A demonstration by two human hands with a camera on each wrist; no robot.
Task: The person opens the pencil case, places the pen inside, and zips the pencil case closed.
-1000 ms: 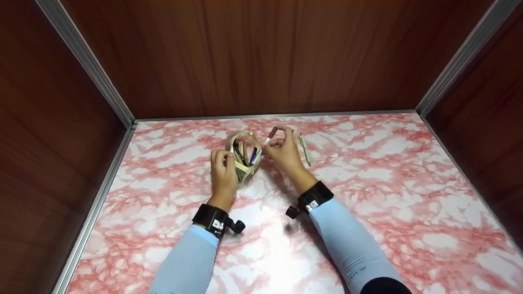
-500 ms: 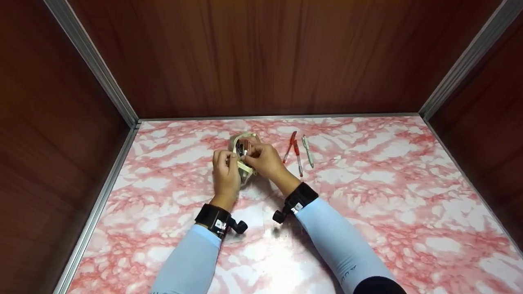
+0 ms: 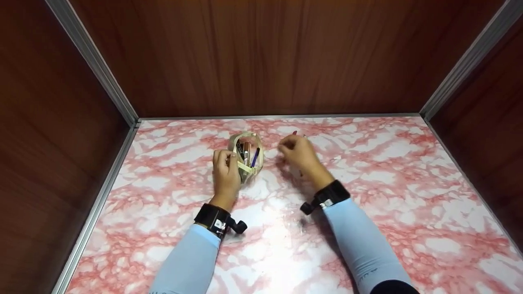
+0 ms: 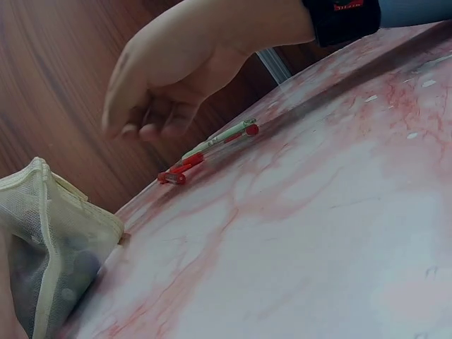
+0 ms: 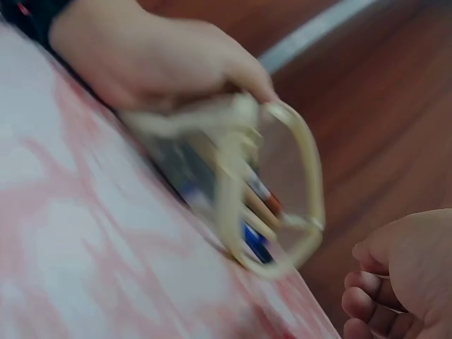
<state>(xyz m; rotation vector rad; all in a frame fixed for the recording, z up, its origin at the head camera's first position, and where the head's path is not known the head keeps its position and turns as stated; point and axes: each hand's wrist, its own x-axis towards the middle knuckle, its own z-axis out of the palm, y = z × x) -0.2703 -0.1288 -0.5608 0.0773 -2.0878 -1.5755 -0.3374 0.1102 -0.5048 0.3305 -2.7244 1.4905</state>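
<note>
A pale yellow mesh pencil case (image 3: 244, 167) stands unzipped on the table, its mouth facing up. My left hand (image 3: 225, 171) grips its near left edge. Inside lie several pens and markers, among them a brown-capped marker (image 3: 246, 149) and a blue pen (image 3: 255, 157). To the right of the case, my right hand (image 3: 304, 157) hovers above the table, fingers loosely curled and nothing in them. Under it, mostly hidden in the head view, lie red pens (image 4: 185, 164) and a light green pen (image 4: 224, 135), clear in the left wrist view.
A pink and white marbled table (image 3: 261, 245) spreads all around. Dark wooden panels (image 3: 278, 61) enclose it at the back and both sides, with grey metal strips (image 3: 94, 61) along the corners.
My right hand put the brown-capped marker into the pencil case, let it go and moved back right over the loose pens. My left hand kept its grip on the case.
</note>
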